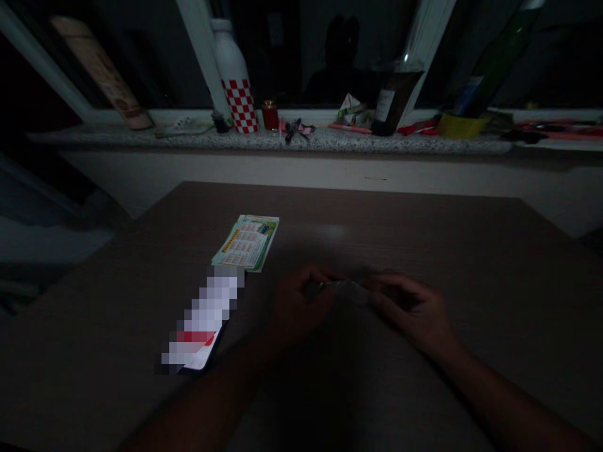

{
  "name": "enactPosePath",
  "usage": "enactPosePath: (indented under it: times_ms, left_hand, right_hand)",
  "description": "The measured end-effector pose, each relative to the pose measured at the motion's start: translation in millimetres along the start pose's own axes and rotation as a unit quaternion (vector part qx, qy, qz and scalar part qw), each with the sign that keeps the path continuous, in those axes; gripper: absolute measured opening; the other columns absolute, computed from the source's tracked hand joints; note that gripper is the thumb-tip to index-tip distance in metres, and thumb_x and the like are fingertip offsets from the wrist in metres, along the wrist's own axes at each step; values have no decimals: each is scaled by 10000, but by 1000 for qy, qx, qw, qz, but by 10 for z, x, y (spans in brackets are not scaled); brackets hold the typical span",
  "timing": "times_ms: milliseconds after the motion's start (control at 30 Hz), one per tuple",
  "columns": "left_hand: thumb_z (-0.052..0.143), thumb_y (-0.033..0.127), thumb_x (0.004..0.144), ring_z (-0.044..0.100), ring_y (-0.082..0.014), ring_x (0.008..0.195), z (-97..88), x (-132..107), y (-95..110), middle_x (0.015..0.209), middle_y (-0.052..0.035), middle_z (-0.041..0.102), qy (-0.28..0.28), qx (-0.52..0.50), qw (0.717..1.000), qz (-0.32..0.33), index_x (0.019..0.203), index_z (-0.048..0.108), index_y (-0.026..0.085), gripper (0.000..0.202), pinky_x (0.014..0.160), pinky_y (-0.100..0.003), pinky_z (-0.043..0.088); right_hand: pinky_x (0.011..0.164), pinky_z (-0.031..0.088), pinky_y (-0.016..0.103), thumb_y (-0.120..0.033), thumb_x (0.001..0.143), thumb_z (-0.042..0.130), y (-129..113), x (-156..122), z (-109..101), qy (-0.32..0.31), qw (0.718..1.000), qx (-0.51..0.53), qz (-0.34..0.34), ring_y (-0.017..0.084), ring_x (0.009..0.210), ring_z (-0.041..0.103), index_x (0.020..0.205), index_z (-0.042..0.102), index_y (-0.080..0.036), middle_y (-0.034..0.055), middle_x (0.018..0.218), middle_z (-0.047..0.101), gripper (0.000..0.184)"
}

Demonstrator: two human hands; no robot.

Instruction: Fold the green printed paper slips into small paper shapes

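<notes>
Well, I'm seeing the L hand (301, 302) & R hand (419, 307) pinching opp. ends of a small clear plastic piece (352, 291), too dim to ID. It's sitting btwn them over the surface (490, 251), long axis running roughly L–R, neither hand being nearer; cards (247, 243) & phone (198, 359) are lying off L.

Between the left hand (301, 300) and right hand (417, 307) is, seemingly, a plastic piece (352, 292). From it, on the table (480, 251), cards (247, 243) lie at ten o'clock, a phone (202, 317) towards nine; beyond, the windowsill (330, 144) at twelve bears a bottle (235, 75) at eleven.
</notes>
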State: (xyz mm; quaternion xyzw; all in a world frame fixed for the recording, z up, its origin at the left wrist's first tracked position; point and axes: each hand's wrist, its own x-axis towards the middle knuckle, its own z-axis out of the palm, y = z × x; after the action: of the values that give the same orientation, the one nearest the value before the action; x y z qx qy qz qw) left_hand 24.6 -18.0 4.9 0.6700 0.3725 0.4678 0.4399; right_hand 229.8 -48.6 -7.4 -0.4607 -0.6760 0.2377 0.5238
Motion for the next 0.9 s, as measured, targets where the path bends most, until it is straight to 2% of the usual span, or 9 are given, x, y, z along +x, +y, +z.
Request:
enactPosePath:
  times_ms: [167,267,367,467,567,667,767,900]
  left_hand:
    - [579,135,796,664,-180,855,15,-27,-31,934,-50,716,-17,-40,999,7,743,514,182,96,757,-308,493]
    - [580,150,808,666,-180,854,25,-41,-20,936,-56,716,-26,-22,999,24,747,537,180,80,763,-313,495]
    - [581,137,807,663,-177,884,41,-62,23,954,-54,714,-47,-6,998,42,765,558,182,66,788,-313,490]
    - [586,140,806,663,-176,905,59,-79,61,983,-60,714,-66,-2,996,66,787,569,181,48,815,-314,489]
    - [582,170,828,664,-181,924,64,-83,74,1004,-64,714,-83,2,993,81,845,592,182,23,831,-318,492]
    - [566,188,858,656,-183,975,60,-82,75,1038,-61,709,-106,5,990,88,938,619,189,96,864,-316,484]
    - [548,199,884,654,-174,982,65,-79,82,1054,-54,708,-122,18,989,78,1019,642,196,165,868,-299,481]
    - [556,219,886,658,-166,919,89,-69,77,983,-45,716,-114,52,990,59,990,661,190,151,832,-288,483]
  right_hand:
    - [578,506,264,-230,776,691,16,31,58,46,997,-67,8,147,611,618,786,693,-209,1,669,645,24]
    - [575,521,252,-229,771,698,29,14,79,66,995,-65,35,132,559,622,822,700,-215,-19,622,657,53]
    - [655,555,278,-217,761,706,26,-13,94,72,996,-20,55,147,637,667,1032,666,-225,-3,726,705,275]
    - [727,569,316,-221,736,734,21,-40,98,50,996,31,68,181,792,695,1245,554,-248,51,965,725,540]
    - [810,565,332,-203,722,753,25,-63,90,14,995,69,68,200,928,693,1311,496,-285,67,1119,699,648]
    - [834,564,306,-183,716,761,30,-76,83,-10,996,75,45,199,976,689,1239,570,-304,43,1121,709,570]
    - [814,573,288,-171,714,761,15,-70,79,-10,999,40,10,192,921,707,1126,659,-290,27,1055,737,441]
    - [780,587,290,-153,738,736,-23,-37,74,-23,1000,6,-15,191,857,722,1064,705,-269,25,988,757,347]
